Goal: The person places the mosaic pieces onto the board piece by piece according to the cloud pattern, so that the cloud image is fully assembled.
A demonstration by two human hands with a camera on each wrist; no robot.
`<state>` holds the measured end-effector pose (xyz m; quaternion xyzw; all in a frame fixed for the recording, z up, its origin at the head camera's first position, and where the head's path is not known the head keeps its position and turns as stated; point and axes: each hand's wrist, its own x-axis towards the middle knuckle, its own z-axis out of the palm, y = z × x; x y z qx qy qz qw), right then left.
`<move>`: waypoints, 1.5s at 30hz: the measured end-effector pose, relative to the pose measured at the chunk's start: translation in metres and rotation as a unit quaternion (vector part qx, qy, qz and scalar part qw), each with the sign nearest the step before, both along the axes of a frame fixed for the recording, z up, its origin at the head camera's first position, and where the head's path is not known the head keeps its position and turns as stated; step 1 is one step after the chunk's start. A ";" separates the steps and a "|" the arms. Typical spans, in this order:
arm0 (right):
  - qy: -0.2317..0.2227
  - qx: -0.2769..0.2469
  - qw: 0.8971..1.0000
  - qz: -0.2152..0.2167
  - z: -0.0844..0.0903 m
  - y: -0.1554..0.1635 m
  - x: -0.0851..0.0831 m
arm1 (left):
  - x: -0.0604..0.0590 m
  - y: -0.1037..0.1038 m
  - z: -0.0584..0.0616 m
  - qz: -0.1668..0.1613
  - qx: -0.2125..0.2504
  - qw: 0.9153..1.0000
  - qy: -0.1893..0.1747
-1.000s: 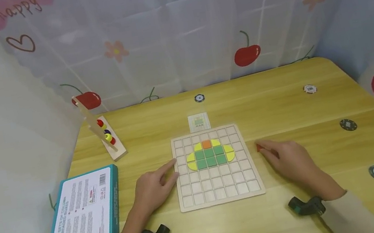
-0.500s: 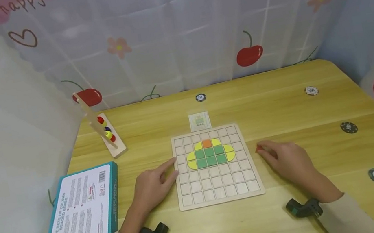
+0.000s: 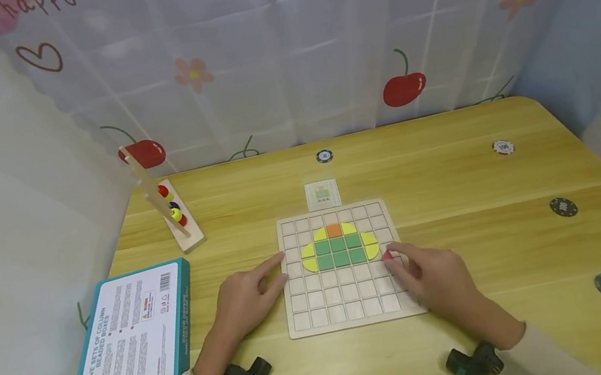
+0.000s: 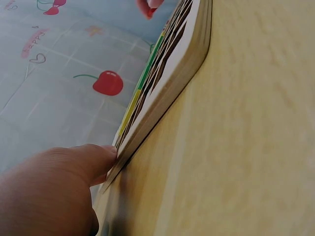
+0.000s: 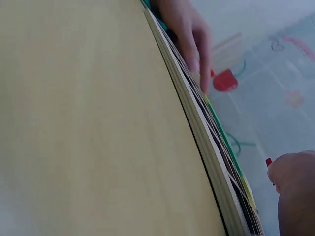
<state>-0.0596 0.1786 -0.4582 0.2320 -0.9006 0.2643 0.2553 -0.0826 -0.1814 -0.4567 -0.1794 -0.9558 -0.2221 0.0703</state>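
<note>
the wooden grid board (image 3: 353, 321) lies flat on the yellow table (image 3: 453, 175), and part of a picture is already laid in its upper rows: one orange tile (image 3: 334, 230) at the top, yellow rounded tiles (image 3: 308, 259) on the flanks and a block of green tiles (image 3: 338, 251) in the middle. the rows below that cluster are bare wood, as is the outer frame of cells, so most of the board is unfilled. a small pattern card (image 3: 322, 194) lies just beyond the board's far edge; its print is too small to read.

the right hand (image 3: 435, 278) hovers over the board's right side with its fingertips curled round a small red tile (image 3: 386, 256), pinched just off the right end of the coloured cluster. whether the tile touches a cell yet cannot be told; it seems not yet seated. the left hand (image 3: 247, 299) rests on the table with relaxed fingers, the forefinger touching the board's left edge, holding nothing.

judging by the layout, the figure is perhaps a third built, with the red piece the next to go in.
</note>
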 end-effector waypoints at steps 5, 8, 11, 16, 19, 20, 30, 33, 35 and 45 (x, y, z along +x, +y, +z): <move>0.017 0.000 0.998 0.053 -0.004 -0.028 0.006 | 0.000 0.001 0.000 -0.001 0.003 1.000 -0.005; 0.021 0.005 0.997 0.070 -0.006 -0.039 0.006 | 0.000 0.001 0.001 0.000 0.002 1.000 -0.003; 0.025 0.011 0.997 0.077 -0.007 -0.048 0.004 | 0.000 0.001 0.002 -0.001 -0.002 1.000 -0.004; -0.004 0.020 0.996 0.085 -0.004 -0.065 -0.003 | -0.001 0.001 0.002 0.001 -0.007 1.000 -0.012; -0.023 0.020 0.995 0.096 -0.004 -0.074 -0.007 | 0.000 0.001 0.001 0.002 -0.005 1.000 -0.014; -0.026 0.019 0.995 0.098 -0.006 -0.076 -0.009 | 0.000 0.002 0.001 0.002 -0.003 1.000 -0.012; -0.028 0.021 0.995 0.096 -0.007 -0.082 -0.013 | 0.001 0.001 0.002 0.001 -0.008 1.000 0.002; -0.027 0.022 0.994 0.100 -0.007 -0.083 -0.014 | 0.001 0.000 0.003 0.002 -0.006 1.000 -0.002; -0.027 0.024 0.994 0.105 -0.007 -0.083 -0.014 | 0.001 0.000 0.002 0.003 -0.005 1.000 -0.004; -0.013 0.020 0.992 0.121 -0.012 -0.080 -0.014 | 0.001 0.001 0.001 0.001 -0.006 1.000 -0.003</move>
